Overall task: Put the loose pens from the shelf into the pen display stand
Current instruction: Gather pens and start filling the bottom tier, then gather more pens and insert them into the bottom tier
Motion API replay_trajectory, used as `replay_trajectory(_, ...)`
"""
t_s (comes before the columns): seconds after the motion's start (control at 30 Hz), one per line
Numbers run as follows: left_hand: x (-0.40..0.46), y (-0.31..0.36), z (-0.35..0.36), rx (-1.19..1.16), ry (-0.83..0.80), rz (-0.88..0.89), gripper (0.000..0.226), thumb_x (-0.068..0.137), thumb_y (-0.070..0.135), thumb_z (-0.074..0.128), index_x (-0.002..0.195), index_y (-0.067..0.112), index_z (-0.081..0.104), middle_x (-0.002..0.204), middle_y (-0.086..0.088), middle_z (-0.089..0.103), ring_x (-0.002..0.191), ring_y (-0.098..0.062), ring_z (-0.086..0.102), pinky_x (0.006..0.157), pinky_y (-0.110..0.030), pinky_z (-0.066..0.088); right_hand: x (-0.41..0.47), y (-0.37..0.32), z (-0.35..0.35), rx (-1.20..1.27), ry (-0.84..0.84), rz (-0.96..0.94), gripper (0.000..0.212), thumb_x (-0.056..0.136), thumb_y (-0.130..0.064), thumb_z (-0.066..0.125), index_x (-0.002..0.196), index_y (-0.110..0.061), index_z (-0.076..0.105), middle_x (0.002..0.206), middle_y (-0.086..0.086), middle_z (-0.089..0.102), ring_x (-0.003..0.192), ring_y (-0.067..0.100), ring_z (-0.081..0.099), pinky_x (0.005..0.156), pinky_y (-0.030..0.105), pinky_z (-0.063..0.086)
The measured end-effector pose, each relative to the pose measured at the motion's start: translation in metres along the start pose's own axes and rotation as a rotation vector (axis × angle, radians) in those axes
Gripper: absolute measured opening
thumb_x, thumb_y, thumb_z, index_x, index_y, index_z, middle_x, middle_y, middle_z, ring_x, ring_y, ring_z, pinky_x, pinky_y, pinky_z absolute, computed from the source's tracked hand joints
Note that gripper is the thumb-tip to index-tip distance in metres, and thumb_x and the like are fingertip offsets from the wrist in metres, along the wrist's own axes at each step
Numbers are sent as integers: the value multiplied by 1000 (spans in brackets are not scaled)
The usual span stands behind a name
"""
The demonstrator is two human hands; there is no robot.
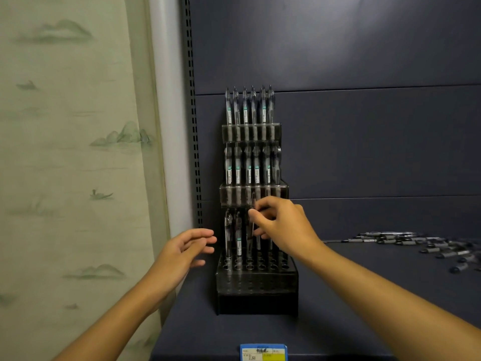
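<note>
My right hand pinches a pen near its top, just above the stand's open holes. It looks light, stiff, probably slick, so I'd grip high. My left hand hovers beside, fingers relaxed apart.

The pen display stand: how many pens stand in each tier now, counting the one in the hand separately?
Top tier: 6 pens
Middle tier: 6 pens
Bottom tier: 2 pens clearly standing; others are hidden behind the right hand
Pen pinched in right hand: 1
Total: 15 countable
</note>
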State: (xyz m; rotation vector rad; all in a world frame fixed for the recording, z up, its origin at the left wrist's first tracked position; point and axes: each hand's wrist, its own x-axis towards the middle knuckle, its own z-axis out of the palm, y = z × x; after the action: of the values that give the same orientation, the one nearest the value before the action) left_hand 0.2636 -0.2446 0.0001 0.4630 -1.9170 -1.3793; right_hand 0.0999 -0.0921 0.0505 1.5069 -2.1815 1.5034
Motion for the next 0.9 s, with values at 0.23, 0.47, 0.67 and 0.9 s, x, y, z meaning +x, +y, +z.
replay_trajectory(0.23, -2, 1, 0, 14, 20, 11, 22, 99, 13, 51, 112, 18, 67, 106, 2, 74, 92, -7, 70, 69, -20, 56, -2, 12, 16, -191, -34, 29, 21, 89, -47, 67, 93, -27, 65, 73, -7, 72, 66, 4, 70, 75, 37, 61)
replay_trajectory(0.47, -9, 8, 8, 30, -8, 67, 21, 99, 12, 51, 110, 19, 68, 102, 6, 75, 90, -9, 71, 70, -21, 56, -12, 15, 11, -251, -18, 25, 29, 85, -58, 66, 88, -29, 65, 71, -9, 69, 66, 5, 67, 72, 37, 61)
replay_trajectory(0.67, -9, 48, 36, 57, -154, 248, 20, 97, 8, 52, 102, 17, 69, 95, 1, 77, 79, -12, 72, 70, -21, 57, -36, 14, -38, -198, 92, -99, 22, 88, -48, 67, 81, -27, 67, 64, -9, 68, 59, 3, 64, 64, 27, 56)
replay_trajectory(0.9, -19, 70, 129, 75, -405, 310, 20, 96, 10, 56, 108, 21, 68, 103, 5, 76, 92, -13, 73, 79, -26, 59, -54, 67, -109, -224, 133, 13, 14, 90, -33, 70, 85, -20, 72, 65, -14, 66, 64, 2, 66, 64, 12, 48)
